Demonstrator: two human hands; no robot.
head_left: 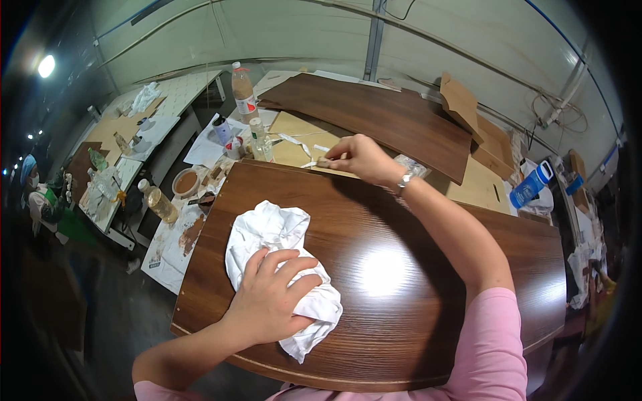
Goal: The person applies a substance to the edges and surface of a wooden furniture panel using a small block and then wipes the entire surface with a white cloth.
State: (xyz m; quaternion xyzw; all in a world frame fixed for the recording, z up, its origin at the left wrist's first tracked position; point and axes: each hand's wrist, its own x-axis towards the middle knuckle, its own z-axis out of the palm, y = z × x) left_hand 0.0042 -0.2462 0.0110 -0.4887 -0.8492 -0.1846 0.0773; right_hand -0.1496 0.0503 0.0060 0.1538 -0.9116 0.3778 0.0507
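A dark brown wood-grain panel [374,321] with a glossy surface lies in front of me. On its left part my left hand [271,297] bears down on a crumpled white cloth [267,227], fingers bent over it and the thumb beside a fold. My right arm reaches across the panel to its far edge. There my right hand [359,159] is closed in a pinch, fingertips around a small tan piece [324,162] too small to name. White strips [291,139] lie just beyond these fingertips, on a pale board [294,124].
Another brown panel [374,103] lies behind. Bottles stand at the back left, including a tall one [245,93] and a clear one [259,140]. A tub of brown paste [186,182] and a yellowish bottle [159,202] sit left. At right are a blue bottle [531,185] and cardboard [493,144].
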